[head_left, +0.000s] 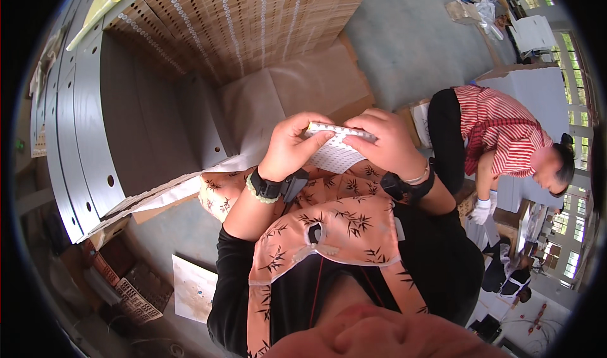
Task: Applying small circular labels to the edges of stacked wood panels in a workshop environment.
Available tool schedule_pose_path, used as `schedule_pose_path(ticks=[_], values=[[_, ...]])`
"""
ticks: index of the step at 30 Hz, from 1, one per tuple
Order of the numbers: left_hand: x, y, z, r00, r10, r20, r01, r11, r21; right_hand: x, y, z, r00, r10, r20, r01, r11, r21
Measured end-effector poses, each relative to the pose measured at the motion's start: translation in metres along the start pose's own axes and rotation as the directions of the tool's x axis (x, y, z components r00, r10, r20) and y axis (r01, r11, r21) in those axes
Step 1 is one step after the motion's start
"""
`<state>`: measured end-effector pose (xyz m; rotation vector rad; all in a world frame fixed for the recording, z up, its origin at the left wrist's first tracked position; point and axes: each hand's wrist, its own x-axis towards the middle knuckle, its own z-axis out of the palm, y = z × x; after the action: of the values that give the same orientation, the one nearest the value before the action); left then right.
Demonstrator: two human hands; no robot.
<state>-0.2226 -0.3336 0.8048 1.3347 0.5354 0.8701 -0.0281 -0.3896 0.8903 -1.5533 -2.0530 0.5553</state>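
Two-handed grip [288, 144] [387, 143] on white, seemingly perforated card stack [334, 148]

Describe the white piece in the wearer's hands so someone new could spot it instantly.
Start at the patterned orange apron in the lower middle; just above it the left hand and right hand meet. Pinched between them is a small white perforated card, dotted with rows of tiny holes. Unlike the big brown perforated sheets stacked behind, it is white and hand-sized.
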Motion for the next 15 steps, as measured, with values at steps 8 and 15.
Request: schedule_pose_path(ticks=[8,15], values=[[0.009,-0.016,-0.007,0.992,-0.052,-0.119,0.034,0.988,-0.152,0.002,0.026,0.008,0.994,0.014,-0.105,-0.001,0.993,0.12],[0.021,-0.036,-0.012,0.984,-0.091,-0.153,0.069,0.987,-0.146,0.008,0.049,0.018,0.987,0.149,-0.066,-0.121,0.941,0.316]])
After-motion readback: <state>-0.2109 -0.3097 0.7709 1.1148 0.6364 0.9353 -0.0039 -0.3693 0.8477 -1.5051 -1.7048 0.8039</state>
